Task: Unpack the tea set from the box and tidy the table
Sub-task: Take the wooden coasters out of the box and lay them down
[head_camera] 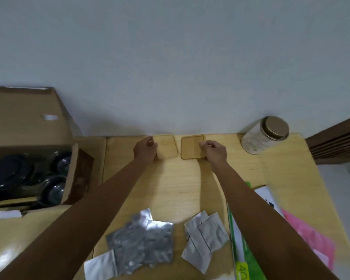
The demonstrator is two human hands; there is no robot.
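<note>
Two square wooden coasters lie side by side at the table's far edge by the wall. My left hand [145,150] pinches the left side of the left coaster [167,146]. My right hand [213,150] grips the right edge of the right coaster [191,147]. Both coasters rest flat on the wooden table [178,184]. At the left stands an open cardboard box [31,126] holding dark glass tea ware [28,176] wrapped in clear plastic.
A glass jar with a metal lid [264,135] stands at the far right corner. Several silver foil packets [143,243] lie near the front. Further foil sachets [205,239], a green package [240,249], white paper and a pink sheet [311,241] lie at the right.
</note>
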